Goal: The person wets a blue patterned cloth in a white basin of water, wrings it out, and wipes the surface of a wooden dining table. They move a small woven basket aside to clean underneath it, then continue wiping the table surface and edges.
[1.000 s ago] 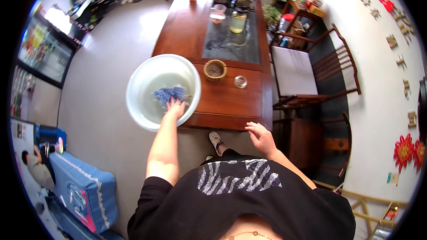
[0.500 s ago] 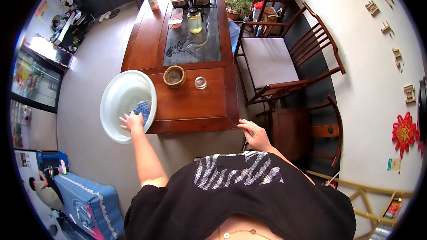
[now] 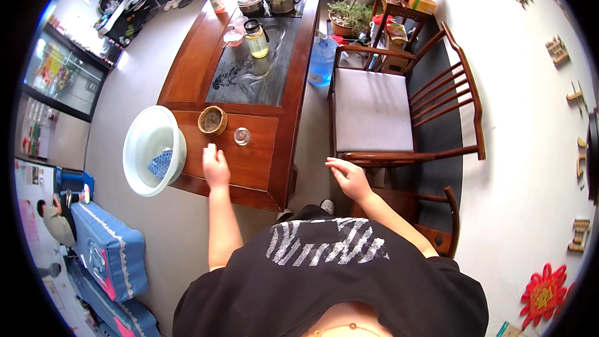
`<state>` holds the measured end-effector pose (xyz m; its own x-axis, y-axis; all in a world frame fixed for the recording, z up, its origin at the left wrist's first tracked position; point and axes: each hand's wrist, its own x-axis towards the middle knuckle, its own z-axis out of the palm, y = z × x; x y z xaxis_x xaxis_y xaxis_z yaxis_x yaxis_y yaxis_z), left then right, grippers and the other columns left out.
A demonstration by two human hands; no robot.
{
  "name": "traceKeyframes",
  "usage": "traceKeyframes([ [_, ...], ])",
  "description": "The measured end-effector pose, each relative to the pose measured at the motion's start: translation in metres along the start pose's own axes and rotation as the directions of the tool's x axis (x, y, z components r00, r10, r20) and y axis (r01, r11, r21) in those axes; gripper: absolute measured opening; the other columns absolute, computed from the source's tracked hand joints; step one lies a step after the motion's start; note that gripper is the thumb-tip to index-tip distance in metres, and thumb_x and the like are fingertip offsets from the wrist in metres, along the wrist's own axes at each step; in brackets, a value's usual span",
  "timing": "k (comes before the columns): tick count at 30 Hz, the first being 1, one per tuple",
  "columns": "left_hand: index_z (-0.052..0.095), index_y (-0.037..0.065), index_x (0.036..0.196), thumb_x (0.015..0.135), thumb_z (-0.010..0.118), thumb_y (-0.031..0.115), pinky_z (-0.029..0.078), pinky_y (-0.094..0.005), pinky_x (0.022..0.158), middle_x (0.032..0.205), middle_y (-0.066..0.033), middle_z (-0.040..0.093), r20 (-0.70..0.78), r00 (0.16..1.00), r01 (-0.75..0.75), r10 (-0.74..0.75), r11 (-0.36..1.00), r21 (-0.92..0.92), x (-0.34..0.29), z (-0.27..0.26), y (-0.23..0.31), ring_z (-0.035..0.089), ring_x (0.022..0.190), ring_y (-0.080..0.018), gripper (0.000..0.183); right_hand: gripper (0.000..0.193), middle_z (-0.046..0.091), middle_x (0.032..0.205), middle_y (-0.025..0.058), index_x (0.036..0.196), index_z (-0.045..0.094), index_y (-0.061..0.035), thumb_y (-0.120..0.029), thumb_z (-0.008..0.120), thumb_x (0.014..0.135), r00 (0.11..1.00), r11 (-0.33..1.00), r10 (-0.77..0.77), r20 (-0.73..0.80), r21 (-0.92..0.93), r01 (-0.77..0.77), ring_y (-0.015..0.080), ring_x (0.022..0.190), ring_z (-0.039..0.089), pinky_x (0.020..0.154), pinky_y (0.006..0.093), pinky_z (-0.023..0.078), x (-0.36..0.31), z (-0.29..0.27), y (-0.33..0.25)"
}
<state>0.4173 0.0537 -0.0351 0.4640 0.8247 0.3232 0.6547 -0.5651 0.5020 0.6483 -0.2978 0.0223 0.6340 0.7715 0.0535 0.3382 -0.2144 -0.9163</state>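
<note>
White basin (image 3: 138, 140) on the left, blue patterned cloth (image 3: 161, 163) down inside it, folds hard to make out. Left hand (image 3: 216, 167) is loose and empty over the table (image 3: 253, 171), can't tell if it's touching. Right hand (image 3: 350, 180) is relaxed too, nothing held; its forearm (image 3: 394, 221) hides part of the near chair (image 3: 402, 203).

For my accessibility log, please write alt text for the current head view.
A bare left hand is over the near end of a wooden table and the right hand is past its right edge, both seemingly empty. A blue patterned cloth lies in a white basin to their left.
</note>
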Motion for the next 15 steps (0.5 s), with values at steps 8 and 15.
traceKeyframes([
  [8, 0.052, -0.007, 0.129, 0.092, 0.056, 0.019, 0.037, -0.0411, 0.109, 0.135, -0.0252, 0.052, 0.289, 0.955, -0.053, 0.060, 0.998, -0.034, -0.008, 0.080, 0.076, 0.047, 0.128, -0.0369, 0.045, 0.018, 0.070, 0.102, 0.0127, 0.106, 0.069, -0.0023, -0.008, 0.060, 0.091, 0.996, 0.998, 0.038, 0.086, 0.047, -0.042, 0.0229, 0.097, 0.067, 0.087, 0.0312, 0.052, 0.041, 0.034, 0.019],
  [15, 0.044, -0.008, 0.137, 0.093, 0.055, 0.021, 0.032, -0.0390, 0.114, 0.145, -0.0222, 0.043, 0.339, 0.941, 0.004, 0.010, 0.999, -0.039, 0.026, 0.174, 0.084, 0.037, 0.137, -0.0339, 0.054, 0.017, 0.065, 0.084, 0.0106, 0.102, 0.071, -0.0060, -0.016, 0.063, 0.091, 0.994, 0.977, 0.082, 0.069, -0.204, -0.066, 0.0239, 0.077, 0.063, 0.070, 0.0327, 0.049, 0.089, 0.013, 0.048],
])
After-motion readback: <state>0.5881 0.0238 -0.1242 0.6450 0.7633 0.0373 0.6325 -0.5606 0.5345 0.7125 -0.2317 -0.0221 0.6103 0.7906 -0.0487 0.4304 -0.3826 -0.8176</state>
